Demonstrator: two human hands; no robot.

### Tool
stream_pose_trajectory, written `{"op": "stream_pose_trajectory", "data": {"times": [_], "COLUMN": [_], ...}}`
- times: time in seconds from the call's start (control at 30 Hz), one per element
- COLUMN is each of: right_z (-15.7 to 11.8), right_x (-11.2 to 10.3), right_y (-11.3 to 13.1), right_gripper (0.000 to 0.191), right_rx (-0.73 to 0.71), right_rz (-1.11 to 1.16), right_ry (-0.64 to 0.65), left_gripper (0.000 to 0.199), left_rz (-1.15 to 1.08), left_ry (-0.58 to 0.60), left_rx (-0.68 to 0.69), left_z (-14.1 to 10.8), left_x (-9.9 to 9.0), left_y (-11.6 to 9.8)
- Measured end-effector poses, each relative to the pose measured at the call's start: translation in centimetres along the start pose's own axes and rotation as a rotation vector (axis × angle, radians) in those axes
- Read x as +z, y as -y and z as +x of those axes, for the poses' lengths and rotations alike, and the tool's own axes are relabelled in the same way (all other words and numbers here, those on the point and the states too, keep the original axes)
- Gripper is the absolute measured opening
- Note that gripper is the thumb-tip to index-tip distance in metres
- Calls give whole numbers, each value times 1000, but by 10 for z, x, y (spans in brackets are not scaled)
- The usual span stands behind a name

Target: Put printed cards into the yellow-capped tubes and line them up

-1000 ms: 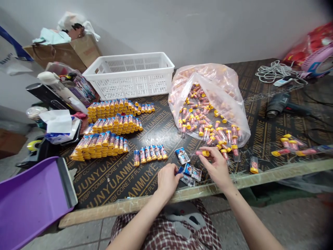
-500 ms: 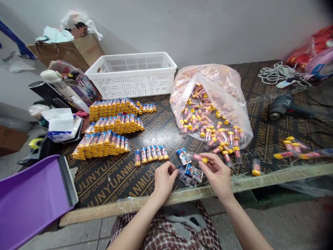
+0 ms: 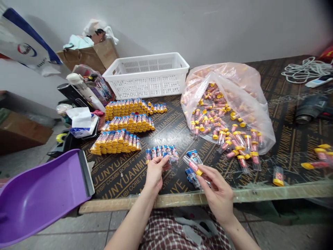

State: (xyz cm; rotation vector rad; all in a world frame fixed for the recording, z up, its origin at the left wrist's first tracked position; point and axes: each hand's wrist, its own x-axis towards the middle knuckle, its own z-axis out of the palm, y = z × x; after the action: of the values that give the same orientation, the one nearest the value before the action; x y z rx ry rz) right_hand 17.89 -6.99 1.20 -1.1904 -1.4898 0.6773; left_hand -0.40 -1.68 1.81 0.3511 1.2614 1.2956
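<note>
My right hand (image 3: 217, 189) pinches a clear tube (image 3: 191, 164) with pink contents by its yellow cap. To its left, my left hand (image 3: 155, 173) holds a thin clear plastic sleeve (image 3: 172, 159) between thumb and fingers. Just behind that sleeve is a short row of blue-wrapped tubes (image 3: 158, 150). A small pile of flat blue printed sleeves (image 3: 194, 156) lies under and behind the tube in my right hand. Stacks of wrapped tubes with yellow caps (image 3: 117, 141) stand at the left. An open plastic bag (image 3: 226, 80) spills many unwrapped tubes (image 3: 238, 139) at the right.
A white basket (image 3: 148, 81) stands at the back. A purple dustpan (image 3: 49, 194) is at the left edge. On the right lie a heat gun (image 3: 310, 108), a coiled white cable (image 3: 299, 71) and a lone capped tube (image 3: 278, 176) near the table's edge.
My left hand has moved away from the sleeve pile toward the row, with a clear sleeve now raised in it. The tube in my right hand is tilted more. The view has shifted left.
</note>
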Motion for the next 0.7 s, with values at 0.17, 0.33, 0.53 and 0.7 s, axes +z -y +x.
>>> {"op": "stream_pose_trajectory", "data": {"times": [0.17,0.33,0.53,0.7], "right_z": [-3,-4,-5,-3], "right_x": [4,10,12,14], "right_y": [1,1,3,-3], "right_gripper": [35,39,41,41], "right_rx": [-120,-171,-220,-187], "right_rz": [-78,-93,-76,-29], "right_ry": [12,29,167,243], "left_gripper": [44,44,41,47], "left_rz": [-77,-94,-41,-42], "left_ry": [-135,-142,-50,147], "left_rx": [18,31,100,23], "left_z": [3,4,-1,-14], "left_x": [-2,-3,-2,3], "left_y": [1,3,7,4]}}
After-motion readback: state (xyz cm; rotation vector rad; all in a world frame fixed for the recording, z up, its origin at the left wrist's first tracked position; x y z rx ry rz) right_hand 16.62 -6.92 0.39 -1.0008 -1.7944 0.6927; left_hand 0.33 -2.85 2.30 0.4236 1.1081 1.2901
